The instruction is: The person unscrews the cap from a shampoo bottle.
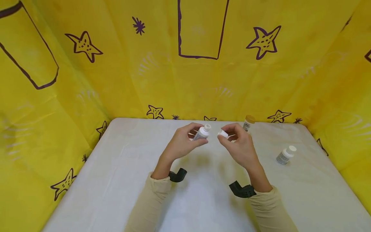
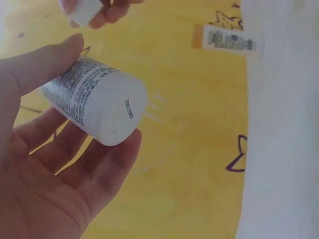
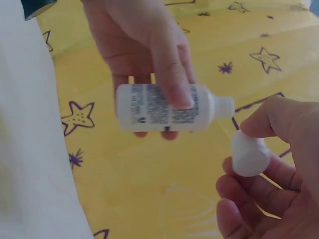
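Note:
My left hand point(image 1: 185, 138) grips a small white bottle point(image 1: 202, 132) with printed text, its bare neck tilted up and toward the right. In the left wrist view the base of the bottle point(image 2: 112, 107) faces the camera, with a stamped code on it. My right hand point(image 1: 238, 141) pinches a white cap point(image 1: 222, 133) between thumb and fingers. A short gap separates the cap point(image 3: 250, 154) from the open mouth of the bottle point(image 3: 164, 107) in the right wrist view. Both hands are held up over the white table.
Behind the right hand stands a bottle with an orange-yellow cap point(image 1: 250, 120). Farther right on the white table point(image 1: 121, 180) is another white-capped bottle point(image 1: 286, 155). Yellow cloth point(image 1: 197, 87) with drawn stars hangs round the back and sides of the table.

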Demonstrator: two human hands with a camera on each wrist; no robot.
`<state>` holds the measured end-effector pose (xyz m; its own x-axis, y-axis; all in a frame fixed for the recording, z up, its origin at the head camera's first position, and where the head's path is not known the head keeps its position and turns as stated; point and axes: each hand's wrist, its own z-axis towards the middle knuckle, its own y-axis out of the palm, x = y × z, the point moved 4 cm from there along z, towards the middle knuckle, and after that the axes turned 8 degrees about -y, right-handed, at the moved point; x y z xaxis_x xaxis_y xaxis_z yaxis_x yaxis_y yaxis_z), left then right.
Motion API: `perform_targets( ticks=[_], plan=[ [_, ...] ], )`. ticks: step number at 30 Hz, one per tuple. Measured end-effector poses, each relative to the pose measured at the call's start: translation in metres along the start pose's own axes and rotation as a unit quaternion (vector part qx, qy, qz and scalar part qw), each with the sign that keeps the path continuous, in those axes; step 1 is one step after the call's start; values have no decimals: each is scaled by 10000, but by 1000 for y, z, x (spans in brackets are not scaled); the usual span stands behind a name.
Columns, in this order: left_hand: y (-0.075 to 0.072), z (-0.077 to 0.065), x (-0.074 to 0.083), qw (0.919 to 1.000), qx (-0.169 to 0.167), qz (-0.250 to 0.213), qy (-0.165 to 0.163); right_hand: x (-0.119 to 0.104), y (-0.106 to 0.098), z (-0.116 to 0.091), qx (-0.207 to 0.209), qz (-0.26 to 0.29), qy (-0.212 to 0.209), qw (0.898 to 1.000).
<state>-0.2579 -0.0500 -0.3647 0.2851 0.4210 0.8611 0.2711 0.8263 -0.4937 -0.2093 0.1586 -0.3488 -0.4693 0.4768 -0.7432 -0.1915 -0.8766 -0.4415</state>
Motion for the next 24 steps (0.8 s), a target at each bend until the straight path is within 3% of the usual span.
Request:
perform_targets(
  ticks=[6,10,17,24],
  plan=[
    [-31,-5,-5,9972,698,-231,-118,-10,23,10,-229,-62,-347,9991],
    [-55,-9,-9,9918,1163,-492,-203,-13,41,20,-420,-26,-358,9985],
    [-94,-20,-24,9752,2058,-662,-469,-10,88,39,-980,361,-70,9945],
    [-121,-27,-51,9577,2603,-408,-1161,1,141,54,-1593,197,-103,9870]
  ],
)
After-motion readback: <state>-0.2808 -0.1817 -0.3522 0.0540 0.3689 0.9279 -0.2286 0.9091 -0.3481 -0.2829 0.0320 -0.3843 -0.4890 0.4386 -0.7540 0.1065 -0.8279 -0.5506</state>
